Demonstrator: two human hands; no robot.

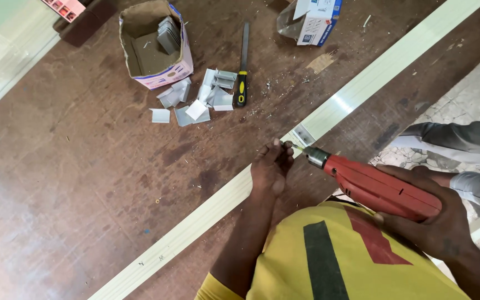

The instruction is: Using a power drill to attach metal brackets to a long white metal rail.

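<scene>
Right hand (437, 214) wrapped tight around the body of a red power drill (381, 189); fingers over the top of the housing, thumb side hidden under it, trigger not visible. Wrist runs off the lower right edge of the frame. Drill points up-left from the grip, metal chuck ahead of the knuckles, thin bit reaching to a small metal bracket (303, 135) sitting on a long pale strip (206, 214). Bit tip too small to tell if it touches the bracket.

Left hand (272, 166) is left of the drill grip, just beyond the chuck, pressed flat on the strip, fingertips bunched at the bracket's near corner. Looks like it pinches something tiny there, cannot make out what; fingers closed together, palm down. Forearm partly covered by the yellow shirt (334, 261), which blocks the near table edge.

Strip runs diagonally under the left hand, both ends cut off by the frame.

Farther from the grips, up-left: loose pile of pale metal brackets (195, 100) on the worn wooden table (56, 183), open cardboard box (154, 47) with more pieces inside, partly shadowed. A file with yellow-black handle (243, 66) lies beside the pile. Blue-white carton (318, 19) at the top edge, cut off. Right of the drill hand, another person's grey-trousered legs (468, 136), only partly in view.
</scene>
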